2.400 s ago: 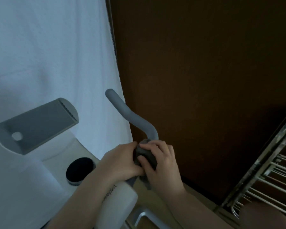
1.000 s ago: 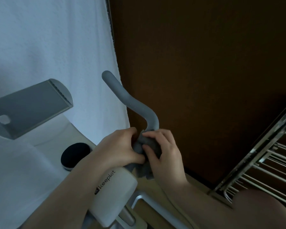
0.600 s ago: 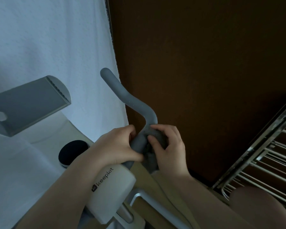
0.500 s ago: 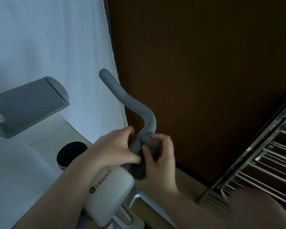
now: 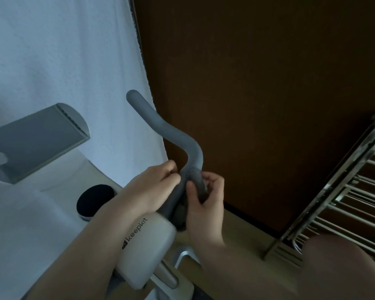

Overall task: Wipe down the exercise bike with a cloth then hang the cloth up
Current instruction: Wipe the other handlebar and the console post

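Observation:
The exercise bike's white body (image 5: pixel 145 241) carries the word keepkit and a curved grey handlebar (image 5: pixel 171 131) rising up and left. A dark grey cloth (image 5: pixel 200 187) is wrapped round the handlebar's lower bend, with more of it bunched below. My right hand (image 5: pixel 204 204) pinches the cloth against the bar from the right. My left hand (image 5: pixel 152 187) grips the bar's lower part from the left, its fingers curled round it beside the cloth.
A grey tablet holder (image 5: pixel 37 139) and a black round knob (image 5: pixel 94 200) sit on the bike to the left. A white towel (image 5: pixel 63 61) hangs behind. A dark brown wall (image 5: pixel 258 83) fills the right, with a metal drying rack (image 5: pixel 344 202) at lower right.
My right hand has shifted the cloth slightly up the handlebar's bend and re-gripped it with the fingertips. My left hand has stayed on the bar. The view has tilted a little.

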A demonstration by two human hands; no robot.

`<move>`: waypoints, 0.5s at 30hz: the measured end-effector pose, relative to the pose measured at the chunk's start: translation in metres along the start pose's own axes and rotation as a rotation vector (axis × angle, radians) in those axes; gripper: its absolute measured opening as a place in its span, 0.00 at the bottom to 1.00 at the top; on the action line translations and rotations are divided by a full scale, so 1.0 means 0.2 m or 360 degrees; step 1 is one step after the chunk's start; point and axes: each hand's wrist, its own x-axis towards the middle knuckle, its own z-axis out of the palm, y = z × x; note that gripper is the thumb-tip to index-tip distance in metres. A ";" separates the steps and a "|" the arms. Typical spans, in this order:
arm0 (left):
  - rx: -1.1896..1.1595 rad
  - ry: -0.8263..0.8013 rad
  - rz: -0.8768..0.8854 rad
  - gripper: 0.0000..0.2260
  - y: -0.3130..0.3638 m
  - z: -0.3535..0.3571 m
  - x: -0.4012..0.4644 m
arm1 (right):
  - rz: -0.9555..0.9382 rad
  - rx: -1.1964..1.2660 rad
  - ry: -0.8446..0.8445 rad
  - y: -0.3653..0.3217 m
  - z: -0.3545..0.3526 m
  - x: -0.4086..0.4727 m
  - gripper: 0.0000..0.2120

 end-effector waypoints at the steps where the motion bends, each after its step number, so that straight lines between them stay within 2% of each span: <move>1: 0.0061 0.0076 0.0016 0.09 0.00 0.01 0.00 | -0.0036 -0.0066 -0.0021 0.00 0.02 -0.02 0.13; 4: 0.0206 0.0200 0.0070 0.11 0.01 0.02 0.00 | -0.0115 -0.0197 0.0013 -0.05 0.03 0.02 0.15; 7: 0.0257 0.0110 0.0017 0.10 0.04 0.00 0.05 | -0.0159 -0.0258 0.0046 -0.08 0.03 0.11 0.14; 12: 0.0038 0.0123 0.0005 0.11 0.03 0.04 0.13 | -0.0538 -0.0633 -0.0005 -0.02 -0.01 0.13 0.12; 15: 0.0039 0.0117 0.0038 0.12 0.00 0.03 0.15 | -0.0537 -0.0694 -0.0040 -0.05 -0.03 0.29 0.11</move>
